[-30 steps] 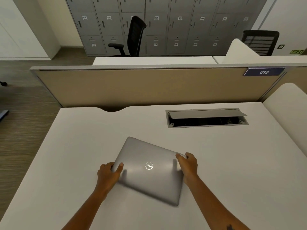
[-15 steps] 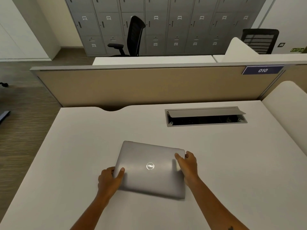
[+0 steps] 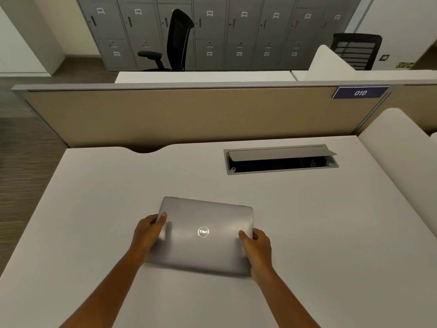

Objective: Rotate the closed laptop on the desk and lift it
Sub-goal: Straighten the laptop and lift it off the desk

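A closed silver laptop (image 3: pixel 208 221) with a round logo on its lid lies on the white desk (image 3: pixel 331 221), near the front middle, its long edges almost square to me. My left hand (image 3: pixel 147 233) grips its left edge, thumb on the lid. My right hand (image 3: pixel 257 247) grips the right edge near the front corner, thumb also on top. Whether the laptop touches the desk or hangs just above it I cannot tell.
An open cable hatch (image 3: pixel 281 159) is set into the desk at the back right. A beige partition (image 3: pixel 189 114) with a blue "010" label (image 3: pixel 360 92) closes off the far edge. A white side panel (image 3: pixel 402 147) rises on the right. Black chairs and grey lockers stand beyond.
The laptop has turned counter-clockwise, from skewed to nearly square with the desk. My left hand has slid further up the left edge and my right hand down toward the front right corner.
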